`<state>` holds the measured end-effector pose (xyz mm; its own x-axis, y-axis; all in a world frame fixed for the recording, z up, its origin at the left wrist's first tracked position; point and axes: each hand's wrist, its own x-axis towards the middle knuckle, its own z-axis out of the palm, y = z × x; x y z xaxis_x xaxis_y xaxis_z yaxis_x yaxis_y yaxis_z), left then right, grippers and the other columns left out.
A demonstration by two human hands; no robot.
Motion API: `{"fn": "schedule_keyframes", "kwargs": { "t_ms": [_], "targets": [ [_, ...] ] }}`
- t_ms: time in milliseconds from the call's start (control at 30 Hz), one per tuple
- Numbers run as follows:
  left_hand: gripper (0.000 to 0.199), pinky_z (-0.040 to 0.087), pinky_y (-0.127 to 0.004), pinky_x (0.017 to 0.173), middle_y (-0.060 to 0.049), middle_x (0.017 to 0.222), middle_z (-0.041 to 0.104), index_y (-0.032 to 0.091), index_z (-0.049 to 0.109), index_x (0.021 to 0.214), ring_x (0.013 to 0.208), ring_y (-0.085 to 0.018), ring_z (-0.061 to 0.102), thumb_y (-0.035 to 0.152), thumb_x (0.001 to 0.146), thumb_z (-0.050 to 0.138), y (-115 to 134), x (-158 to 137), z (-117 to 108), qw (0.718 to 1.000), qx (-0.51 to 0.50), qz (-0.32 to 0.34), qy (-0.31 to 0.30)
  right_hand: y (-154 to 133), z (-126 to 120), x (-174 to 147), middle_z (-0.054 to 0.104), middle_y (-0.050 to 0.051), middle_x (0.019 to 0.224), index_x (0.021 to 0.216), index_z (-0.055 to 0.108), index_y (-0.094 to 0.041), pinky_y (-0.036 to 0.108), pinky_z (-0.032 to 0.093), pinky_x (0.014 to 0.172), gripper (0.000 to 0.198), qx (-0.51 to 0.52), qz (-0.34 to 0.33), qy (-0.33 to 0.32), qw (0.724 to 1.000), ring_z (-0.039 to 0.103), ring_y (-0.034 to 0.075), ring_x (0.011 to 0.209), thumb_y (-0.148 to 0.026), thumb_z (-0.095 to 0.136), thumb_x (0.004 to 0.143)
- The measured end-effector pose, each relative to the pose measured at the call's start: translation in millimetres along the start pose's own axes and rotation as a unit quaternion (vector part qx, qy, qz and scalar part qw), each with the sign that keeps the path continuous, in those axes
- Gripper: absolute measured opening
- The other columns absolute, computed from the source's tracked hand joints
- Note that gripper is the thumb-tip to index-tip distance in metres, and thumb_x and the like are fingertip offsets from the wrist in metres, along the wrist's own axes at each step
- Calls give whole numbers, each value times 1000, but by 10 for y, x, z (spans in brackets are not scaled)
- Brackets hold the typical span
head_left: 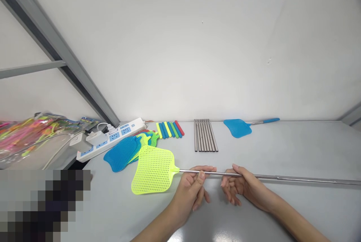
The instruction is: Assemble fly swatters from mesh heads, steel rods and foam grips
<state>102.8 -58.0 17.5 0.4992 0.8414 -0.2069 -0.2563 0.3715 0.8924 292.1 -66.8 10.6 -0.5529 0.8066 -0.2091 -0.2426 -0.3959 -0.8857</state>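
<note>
A yellow-green fly swatter (154, 170) with a long extended metal rod stretches sideways across the table front, its rod running out of view at the right edge. My left hand (188, 193) is closed on the rod just beside the swatter's head, thumb pressed on top. Farther along, my right hand (248, 187) is loosely curled about the same rod, with its thumb over it and lower fingers hanging free. Behind the head lie stacked swatter heads (120, 154) in blue, yellow and green. Several coloured handle grips (170, 130) and several metal rods (205, 135) lie in rows beyond my hands.
A blue fly swatter (238, 127) with its rod short lies near the wall. At left stands a white power strip (111, 139) with plugs and cables, beside bagged colourful items (36, 131). A metal frame post (67, 54) rises there. The lower-left corner is pixelated.
</note>
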Motion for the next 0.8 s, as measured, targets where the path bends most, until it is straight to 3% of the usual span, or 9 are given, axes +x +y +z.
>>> {"fn": "schedule_keyframes", "kwargs": {
  "t_ms": [500,667,800],
  "targets": [
    [38,38,-23,44,11,31,33,13,54,105,23,-2,20,37,79,43,-5,-16,35,1000,7,-5,-18,53,111,44,54,9,57,80,57,-9,30,36,56,64,56,5,-22,998,50,16,54,-51,9,82],
    [34,37,-23,43,9,35,38,15,57,100,24,-1,20,38,78,44,-17,-27,44,1000,8,-1,-12,64,148,84,54,9,59,79,57,-9,30,36,58,63,61,4,-18,998,51,17,57,-52,12,81],
    [34,37,-23,43,10,30,33,14,57,99,23,-2,19,37,78,45,-39,-30,42,1000,8,4,-13,74,163,126,55,9,64,83,57,-9,31,36,60,58,79,-8,-20,997,52,16,58,-50,16,82]
  ]
}}
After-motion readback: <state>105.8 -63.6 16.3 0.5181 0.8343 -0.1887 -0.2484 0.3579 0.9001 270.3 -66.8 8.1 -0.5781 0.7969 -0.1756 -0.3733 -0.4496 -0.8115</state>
